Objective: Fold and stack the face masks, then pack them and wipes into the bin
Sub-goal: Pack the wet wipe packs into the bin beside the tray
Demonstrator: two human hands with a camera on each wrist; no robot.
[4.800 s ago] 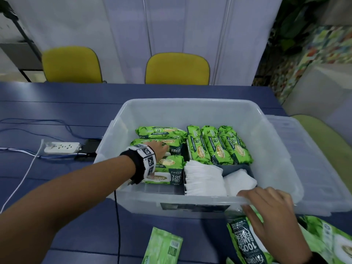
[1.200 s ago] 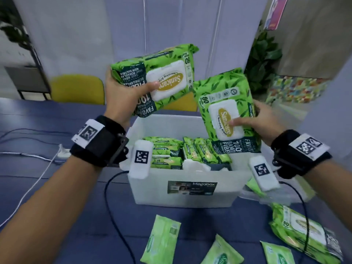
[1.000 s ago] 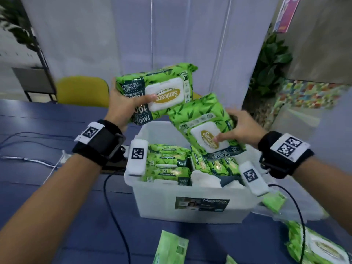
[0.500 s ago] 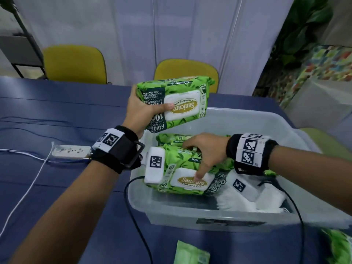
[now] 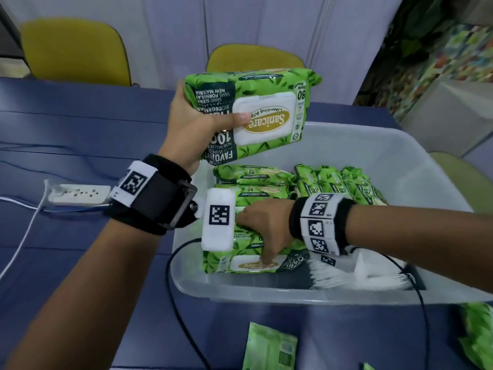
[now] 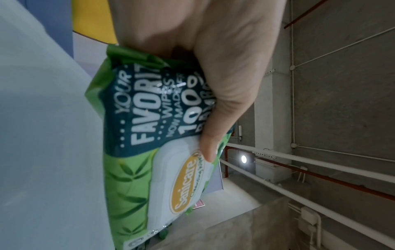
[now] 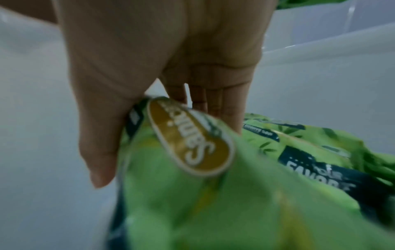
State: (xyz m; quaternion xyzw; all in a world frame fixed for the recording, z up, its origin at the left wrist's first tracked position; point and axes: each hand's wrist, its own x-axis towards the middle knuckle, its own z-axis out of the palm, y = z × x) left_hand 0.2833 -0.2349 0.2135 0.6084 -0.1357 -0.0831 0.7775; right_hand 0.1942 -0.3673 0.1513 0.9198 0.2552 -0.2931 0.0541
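My left hand [image 5: 197,121] grips a green wipes pack [image 5: 261,116] in the air above the bin's back left corner, thumb on its white lid; the left wrist view shows this hand [image 6: 213,76] and pack [image 6: 138,169] close up. Inside the clear plastic bin [image 5: 320,296], my right hand [image 5: 266,222] holds a second wipes pack [image 5: 240,263] standing on edge at the front left, thumb on the label, fingers behind. The right wrist view shows that hand [image 7: 171,59] and pack [image 7: 192,186], blurred. Folded white face masks [image 5: 346,273] stand in the bin's front right.
More wipes packs [image 5: 253,174] lie behind my right hand and others stand upright [image 5: 341,182] further right. A small green pack [image 5: 269,348] and another pack [image 5: 477,340] lie on the blue table in front. A power strip [image 5: 77,193] sits left; yellow chairs [image 5: 72,52] stand behind.
Both packs were held high a second ago. My right hand has brought its pack down into the bin's front left; my left hand has lowered slightly, still holding its pack.
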